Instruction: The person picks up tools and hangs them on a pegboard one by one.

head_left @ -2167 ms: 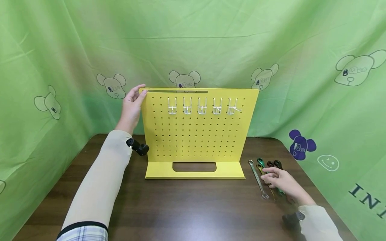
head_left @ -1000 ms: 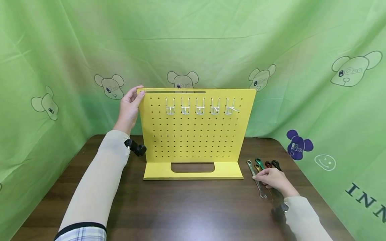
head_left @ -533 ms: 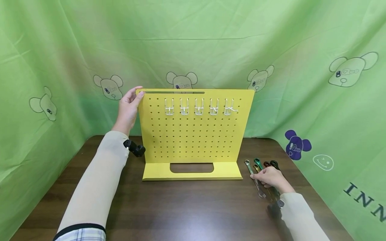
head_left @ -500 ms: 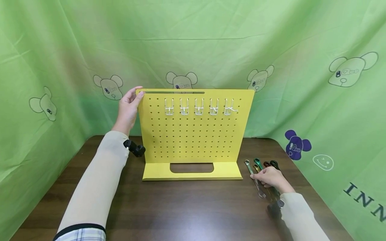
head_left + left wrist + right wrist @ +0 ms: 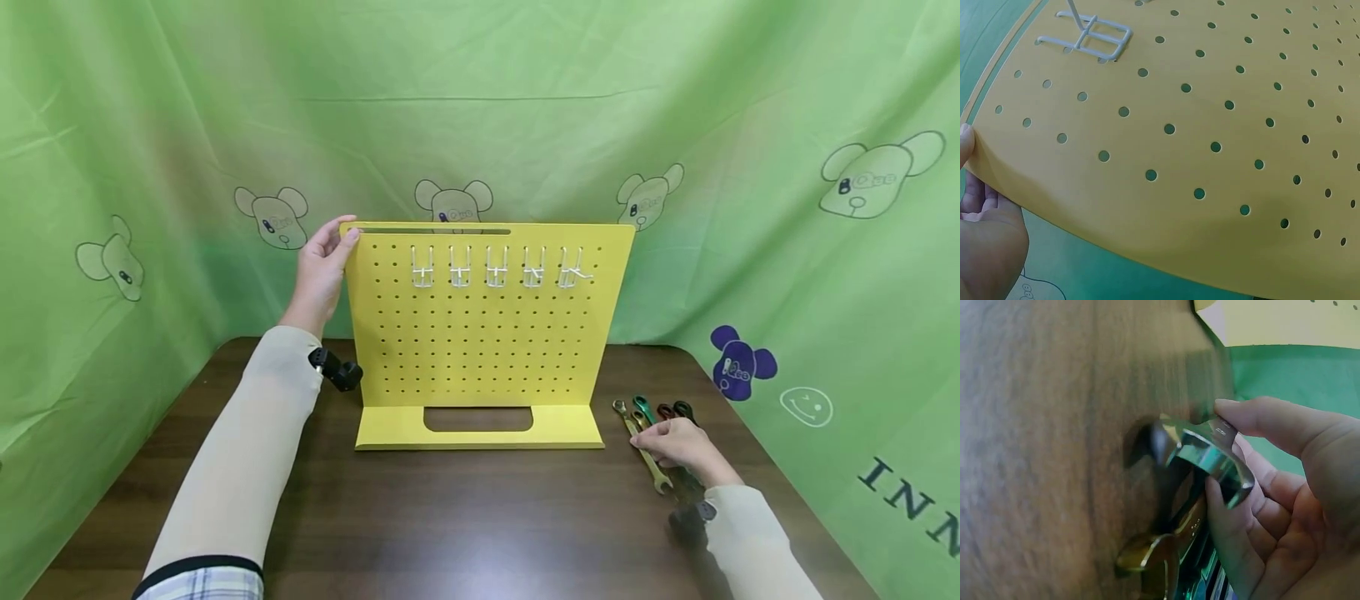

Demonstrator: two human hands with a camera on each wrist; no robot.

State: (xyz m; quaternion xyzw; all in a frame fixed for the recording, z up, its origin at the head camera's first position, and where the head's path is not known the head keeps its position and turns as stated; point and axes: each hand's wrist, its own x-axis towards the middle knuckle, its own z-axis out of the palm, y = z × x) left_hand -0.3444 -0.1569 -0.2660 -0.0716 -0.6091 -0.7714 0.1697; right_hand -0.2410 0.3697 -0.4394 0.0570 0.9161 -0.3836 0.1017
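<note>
A yellow pegboard (image 5: 480, 342) stands upright on its base. My left hand (image 5: 318, 271) grips its top left corner; in the left wrist view the thumb lies in front of the board and the fingers behind it. At the right, my right hand (image 5: 678, 446) pinches a shiny silver combination wrench (image 5: 657, 477) between thumb and fingers. The right wrist view has the wrench's open end (image 5: 1204, 453) facing the camera, raised off the table. Beside it lie a gold wrench (image 5: 640, 418), a green wrench (image 5: 642, 404), a red wrench (image 5: 665, 411) and a black wrench (image 5: 683, 409), partly hidden by the hand.
Several white wire hooks (image 5: 497, 268) hang in a row along the upper part of the board. The brown wooden table (image 5: 450, 517) carries everything. A green printed curtain (image 5: 555, 133) surrounds the table at the back and sides.
My right hand has moved left from above the wrenches to the silver one, pinched it and lifted and turned it slightly. My left hand has kept its grip on the board.
</note>
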